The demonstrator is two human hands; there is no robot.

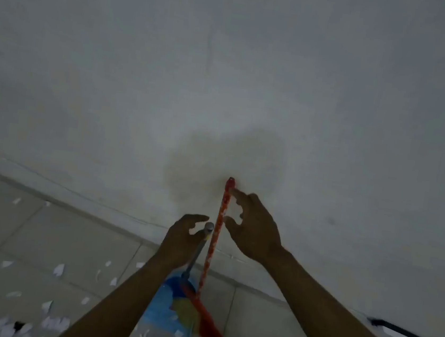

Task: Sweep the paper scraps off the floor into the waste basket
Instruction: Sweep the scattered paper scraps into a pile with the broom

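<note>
Right hand (253,227): fingers apart, tips at broom handle (215,236). Left hand (183,236): fingers apart, 9 o'clock of dustpan handle (197,251), nothing clamped. Paper scraps (58,270) at frame's 8 o'clock.

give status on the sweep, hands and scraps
Left hand open at dustpan handle, right hand open at broom, neither gripped. Scraps on floor, unswept. Basket not in view.

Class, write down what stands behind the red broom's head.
A blue dustpan stands behind the red broom, its grey handle beside the broom's. The broom head and the left forearm cover part of the pan.
</note>
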